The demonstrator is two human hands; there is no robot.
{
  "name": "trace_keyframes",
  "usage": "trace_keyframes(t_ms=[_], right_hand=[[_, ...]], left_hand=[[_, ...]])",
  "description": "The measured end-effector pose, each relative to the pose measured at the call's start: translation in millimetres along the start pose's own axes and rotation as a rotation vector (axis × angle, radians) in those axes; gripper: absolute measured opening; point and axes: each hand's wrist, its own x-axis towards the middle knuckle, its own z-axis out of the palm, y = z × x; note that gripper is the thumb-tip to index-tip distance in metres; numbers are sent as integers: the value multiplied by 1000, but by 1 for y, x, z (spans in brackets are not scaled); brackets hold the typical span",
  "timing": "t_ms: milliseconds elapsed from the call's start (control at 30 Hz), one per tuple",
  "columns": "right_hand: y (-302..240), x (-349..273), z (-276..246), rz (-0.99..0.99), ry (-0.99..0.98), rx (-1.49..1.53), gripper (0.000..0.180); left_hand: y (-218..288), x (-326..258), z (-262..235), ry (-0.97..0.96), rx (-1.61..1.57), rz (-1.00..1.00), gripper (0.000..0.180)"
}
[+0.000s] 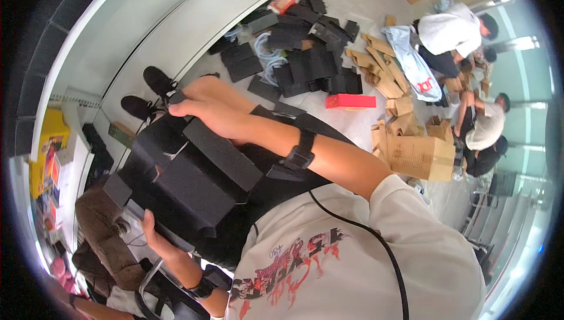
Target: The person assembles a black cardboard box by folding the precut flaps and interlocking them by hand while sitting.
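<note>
A black cardboard box (pixel 194 185) with its flaps standing open lies tilted over my lap. My right hand (pixel 214 108) reaches across its far end, and the fingers are closed on a black flap there, thumb on top. At the near left side my left hand (pixel 154 235) grips the box's lower edge, thumb up along the wall; its other fingers are mostly hidden behind the cardboard. A raised side flap (pixel 223 152) stands beside my right wrist. Both wrists carry black straps.
Black boxes (pixel 305 64) lie heaped on the floor ahead, beside a red box (pixel 351 101). Brown cartons (pixel 420 155) and flattened cardboard (pixel 382 64) lie to the right, near several seated people. A white cabinet (pixel 182 32) runs along the left; a brown cushioned seat (pixel 106 238) stands lower left.
</note>
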Motion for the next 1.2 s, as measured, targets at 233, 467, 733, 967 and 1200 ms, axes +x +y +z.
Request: trace_keyframes(t_ms=[233, 467, 733, 967, 1200], right_hand=[[-8, -1, -11, 238, -16, -48, 55], [3, 1, 2, 157, 17, -195, 48], [21, 10, 34, -204, 51, -520, 46], [18, -2, 67, -48, -210, -402, 61], [23, 13, 61, 41, -302, -274, 59]], left_hand=[[3, 18, 19, 258, 210, 101, 66], [11, 20, 26, 286, 93, 21, 61], [0, 30, 13, 14, 105, -45, 65], [1, 35, 11, 157, 1191, 388, 77], [-4, 27, -5, 314, 1324, 314, 92]])
